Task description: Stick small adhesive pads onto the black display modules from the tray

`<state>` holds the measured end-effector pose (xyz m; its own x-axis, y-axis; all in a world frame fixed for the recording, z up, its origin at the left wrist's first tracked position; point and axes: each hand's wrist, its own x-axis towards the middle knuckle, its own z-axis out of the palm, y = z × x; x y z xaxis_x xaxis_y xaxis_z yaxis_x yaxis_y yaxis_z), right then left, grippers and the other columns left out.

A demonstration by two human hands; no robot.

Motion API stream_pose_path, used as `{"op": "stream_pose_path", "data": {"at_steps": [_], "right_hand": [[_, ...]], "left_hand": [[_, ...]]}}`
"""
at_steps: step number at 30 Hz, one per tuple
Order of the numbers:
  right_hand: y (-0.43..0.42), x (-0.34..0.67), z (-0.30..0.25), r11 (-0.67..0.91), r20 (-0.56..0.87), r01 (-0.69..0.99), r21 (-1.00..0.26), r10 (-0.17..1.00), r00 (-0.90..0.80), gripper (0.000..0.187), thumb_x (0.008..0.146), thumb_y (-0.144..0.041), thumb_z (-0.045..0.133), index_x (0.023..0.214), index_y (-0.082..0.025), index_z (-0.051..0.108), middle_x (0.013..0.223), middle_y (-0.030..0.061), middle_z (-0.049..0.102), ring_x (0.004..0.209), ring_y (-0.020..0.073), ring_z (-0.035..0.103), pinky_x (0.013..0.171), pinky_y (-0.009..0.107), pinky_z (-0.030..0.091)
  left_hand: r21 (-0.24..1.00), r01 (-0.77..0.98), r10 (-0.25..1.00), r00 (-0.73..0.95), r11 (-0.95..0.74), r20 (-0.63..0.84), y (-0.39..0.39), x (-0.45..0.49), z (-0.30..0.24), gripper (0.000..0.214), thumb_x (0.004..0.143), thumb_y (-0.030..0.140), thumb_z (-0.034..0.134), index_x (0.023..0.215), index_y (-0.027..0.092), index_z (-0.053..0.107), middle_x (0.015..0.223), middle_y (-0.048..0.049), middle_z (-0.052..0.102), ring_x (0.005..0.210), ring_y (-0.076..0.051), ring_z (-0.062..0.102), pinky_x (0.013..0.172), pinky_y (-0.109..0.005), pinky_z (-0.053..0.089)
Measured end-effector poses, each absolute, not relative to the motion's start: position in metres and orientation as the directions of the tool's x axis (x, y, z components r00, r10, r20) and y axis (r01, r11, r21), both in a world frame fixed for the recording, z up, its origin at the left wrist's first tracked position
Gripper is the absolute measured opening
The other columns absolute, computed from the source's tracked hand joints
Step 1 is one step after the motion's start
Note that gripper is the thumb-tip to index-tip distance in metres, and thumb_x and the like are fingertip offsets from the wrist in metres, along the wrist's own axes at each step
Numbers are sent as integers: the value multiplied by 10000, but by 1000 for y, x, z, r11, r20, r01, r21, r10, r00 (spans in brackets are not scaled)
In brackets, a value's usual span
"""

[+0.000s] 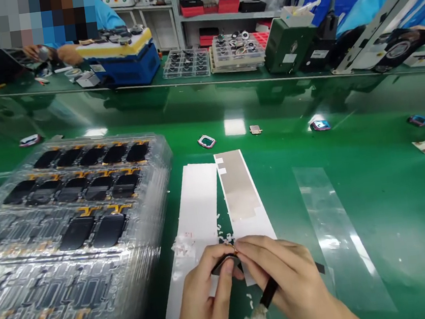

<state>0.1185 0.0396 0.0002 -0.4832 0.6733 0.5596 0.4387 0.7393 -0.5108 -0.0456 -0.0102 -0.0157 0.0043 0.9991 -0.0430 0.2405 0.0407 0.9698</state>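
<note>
My left hand (207, 288) is closed on a small black display screen (221, 264), thumb on one face and index finger along its top edge. My right hand (287, 274) pinches at the screen's upper right edge; whatever lies between those fingertips is too small to make out. A dark stick-like tool (269, 293) with a whitish wrapped end is tucked in the same hand. Beneath the hands lie a white paper strip (201, 196) and a sheet of grey-beige adhesive pieces (241, 192) on white backing. Small white scraps (227, 237) are scattered between them.
Stacked clear trays (131, 250) with several black screens fill the left. A clear plastic strip (340, 237) lies on the right. Small parts such as a framed piece (206, 141) sit further back. Beyond the ledge, people in blue work near a blue box (125, 64).
</note>
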Motion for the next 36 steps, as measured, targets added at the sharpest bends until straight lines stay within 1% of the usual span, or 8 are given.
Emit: {"op": "stream_pose_path", "data": {"at_steps": [3, 5, 8, 11, 18, 26, 30, 36], "right_hand": [[38, 117, -2, 718, 521, 452, -529, 696, -494, 223, 896, -50, 558, 1095, -138, 605, 892, 85, 711, 686, 161, 686, 537, 288, 579], [39, 117, -1, 648, 456, 453, -613, 758, -466, 161, 898, -64, 544, 1011, -156, 614, 821, 52, 677, 633, 145, 649, 517, 278, 544], [43, 118, 3, 462, 314, 418, -782, 872, -375, 128, 902, -98, 534, 903, -191, 621, 759, 9, 636, 629, 124, 628, 543, 246, 529], [45, 118, 6, 388, 269, 372, -843, 904, -334, 126, 886, -113, 555, 881, -201, 646, 774, 4, 629, 663, 115, 637, 589, 224, 542], [38, 110, -5, 637, 531, 471, -610, 770, -353, 162, 873, -62, 591, 975, -152, 679, 834, 48, 666, 651, 118, 642, 556, 231, 513], [39, 111, -11, 669, 520, 474, -573, 743, -421, 218, 885, -73, 596, 1064, -169, 674, 901, 45, 707, 704, 139, 689, 578, 252, 550], [41, 112, -14, 686, 507, 470, -556, 728, -462, 234, 894, -84, 586, 1104, -155, 661, 915, 51, 714, 705, 144, 691, 582, 260, 566], [40, 109, -14, 688, 559, 497, -528, 723, -407, 156, 858, -50, 584, 963, -130, 667, 820, 54, 686, 636, 141, 648, 538, 262, 515]], "left_hand": [[954, 299, 999, 9, -39, 38, -8, -45, -15, 143, 972, 212, 489, 1025, 226, 621, 856, -23, 690, 732, -151, 663, 688, -209, 540], [956, 290, 998, -3, -54, 57, -8, -43, -14, 125, 961, 218, 509, 986, 224, 631, 763, -3, 667, 645, -138, 637, 630, -200, 525], [977, 210, 995, -102, 37, -15, -8, -39, -13, 142, 961, 293, 519, 925, 215, 633, 698, 6, 642, 539, -121, 572, 545, -197, 487], [980, 129, 973, -195, 149, -122, -8, -37, -12, 201, 959, 368, 522, 916, 204, 630, 731, -12, 656, 495, -110, 524, 476, -192, 440], [988, 129, 982, -180, 80, -56, -5, -42, -15, 136, 929, 311, 570, 902, 206, 653, 722, 10, 592, 584, -123, 556, 583, -195, 485], [984, 138, 977, -198, 113, -85, -5, -41, -13, 131, 921, 291, 581, 913, 198, 674, 875, -41, 705, 752, -163, 656, 700, -211, 528], [968, 231, 984, -165, 100, -62, -5, -44, -14, 143, 915, 284, 586, 924, 197, 699, 872, -45, 728, 769, -173, 679, 701, -207, 540], [949, 311, 995, -99, 54, -25, -3, -47, -15, 125, 912, 264, 591, 910, 196, 697, 838, -37, 723, 736, -169, 679, 659, -197, 527]]}}
